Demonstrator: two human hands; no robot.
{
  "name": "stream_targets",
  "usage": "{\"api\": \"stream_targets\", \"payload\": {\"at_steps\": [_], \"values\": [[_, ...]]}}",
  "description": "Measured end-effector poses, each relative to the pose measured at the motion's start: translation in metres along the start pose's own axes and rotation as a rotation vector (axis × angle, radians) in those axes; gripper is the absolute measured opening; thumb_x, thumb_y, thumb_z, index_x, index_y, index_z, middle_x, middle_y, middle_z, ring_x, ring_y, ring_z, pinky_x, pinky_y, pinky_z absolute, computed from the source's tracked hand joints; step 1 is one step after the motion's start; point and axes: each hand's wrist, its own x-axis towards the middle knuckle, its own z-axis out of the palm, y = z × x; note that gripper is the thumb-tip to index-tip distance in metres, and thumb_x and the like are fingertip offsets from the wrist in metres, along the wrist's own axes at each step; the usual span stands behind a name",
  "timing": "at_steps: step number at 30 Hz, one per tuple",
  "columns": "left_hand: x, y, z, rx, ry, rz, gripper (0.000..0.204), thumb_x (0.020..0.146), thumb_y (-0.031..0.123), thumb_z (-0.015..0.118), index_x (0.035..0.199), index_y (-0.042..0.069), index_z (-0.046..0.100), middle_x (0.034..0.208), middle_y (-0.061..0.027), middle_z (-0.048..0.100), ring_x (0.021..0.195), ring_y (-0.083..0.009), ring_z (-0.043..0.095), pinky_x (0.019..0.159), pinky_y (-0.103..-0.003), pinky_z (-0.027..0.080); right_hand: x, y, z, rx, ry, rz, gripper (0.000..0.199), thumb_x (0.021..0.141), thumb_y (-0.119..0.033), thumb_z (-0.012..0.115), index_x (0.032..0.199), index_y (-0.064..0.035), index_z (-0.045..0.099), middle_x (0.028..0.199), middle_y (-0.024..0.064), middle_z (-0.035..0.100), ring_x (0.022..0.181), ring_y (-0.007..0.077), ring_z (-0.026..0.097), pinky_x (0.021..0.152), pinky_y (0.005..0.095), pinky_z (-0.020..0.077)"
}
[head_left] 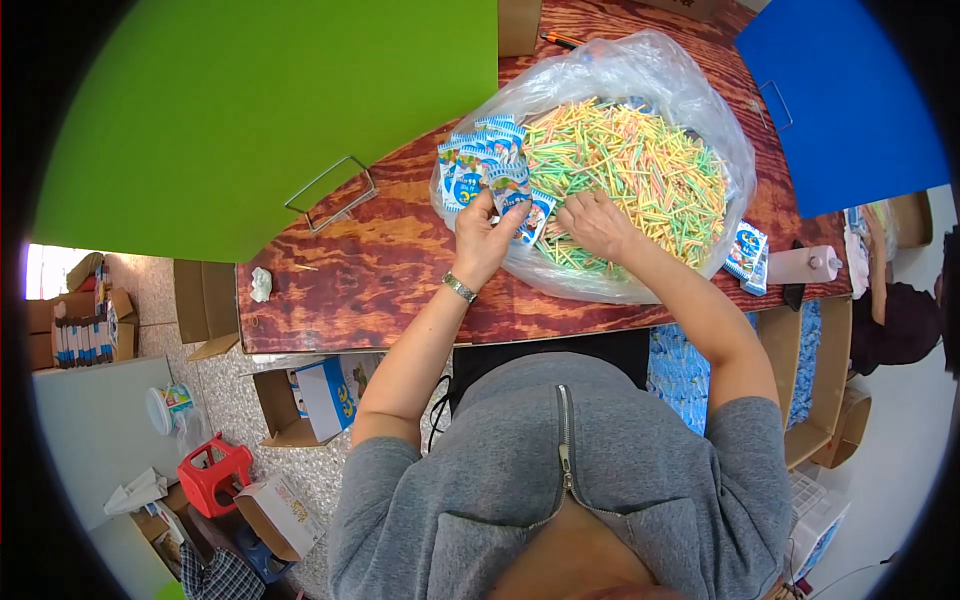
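A clear plastic bag lies open on the brown wooden table, filled with a heap of thin coloured sticks in yellow, green and pink. Several small blue and white packets are fanned out along the heap's left side. My left hand, a metal watch on its wrist, grips one of these packets at the bag's near-left edge. My right hand rests palm down on the sticks just beside it, fingers curled into the heap.
A wire handle lies on the table at left, crumpled white paper near the left edge. Two more packets and a pale bottle sit at right. Cardboard boxes and a red stool stand on the floor.
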Motion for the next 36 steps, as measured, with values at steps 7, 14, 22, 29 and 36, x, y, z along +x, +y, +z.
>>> {"api": "stream_targets", "payload": {"at_steps": [7, 14, 22, 29, 36], "values": [[-0.003, 0.019, 0.002, 0.031, -0.067, -0.013, 0.018, 0.089, 0.012, 0.070, 0.096, -0.001, 0.061, 0.085, -0.0035, 0.067, 0.070, -0.0044, 0.060, 0.057, -0.021, 0.050, -0.007, 0.008, 0.002, 0.103, -0.071, 0.040, 0.009, 0.085, -0.020, 0.053, 0.088, -0.0112, 0.057, 0.086, 0.0046, 0.058, 0.085, 0.0209, 0.059, 0.075, 0.0373, 0.0471], [-0.004, 0.005, -0.008, 0.157, 0.034, 0.048, 0.027, 0.082, 0.018, 0.076, 0.075, 0.002, 0.056, 0.068, -0.0051, 0.065, 0.057, -0.0065, 0.057, 0.052, -0.025, 0.046, -0.027, 0.044, -0.052, 1.212, -0.207, 0.432, 0.015, 0.097, -0.011, 0.048, 0.110, -0.0041, 0.047, 0.086, 0.0073, 0.060, 0.072, 0.0219, 0.061, 0.065, 0.0374, 0.0499], [-0.008, 0.020, 0.010, 0.596, -0.013, 0.361, 0.026, 0.075, 0.015, 0.080, 0.078, 0.001, 0.058, 0.064, -0.0102, 0.056, 0.054, -0.0203, 0.053, 0.051, -0.032, 0.043, -0.024, 0.057, -0.116, 1.680, -0.225, 0.577, 0.021, 0.101, -0.022, 0.049, 0.111, -0.0047, 0.056, 0.086, 0.0005, 0.058, 0.078, 0.0095, 0.057, 0.067, 0.0280, 0.0481], [-0.008, 0.027, 0.013, 0.657, 0.022, 0.471, 0.030, 0.073, 0.016, 0.081, 0.080, 0.001, 0.056, 0.063, -0.0124, 0.054, 0.054, -0.0268, 0.053, 0.050, -0.036, 0.042, 0.013, 0.065, -0.166, 0.767, -0.300, 0.124, 0.019, 0.096, -0.024, 0.053, 0.101, -0.0057, 0.055, 0.069, 0.0144, 0.060, 0.065, 0.0324, 0.061, 0.061, 0.0423, 0.0471], [-0.006, 0.030, 0.016, 0.690, 0.036, 0.564, 0.027, 0.073, 0.011, 0.080, 0.082, -0.001, 0.058, 0.066, -0.0122, 0.054, 0.060, -0.0282, 0.055, 0.053, -0.038, 0.043, 0.037, 0.068, -0.177, 0.828, -0.621, 0.147, 0.024, 0.095, -0.027, 0.055, 0.095, -0.0038, 0.058, 0.065, 0.0117, 0.062, 0.064, 0.0270, 0.066, 0.062, 0.0413, 0.0489]]}}
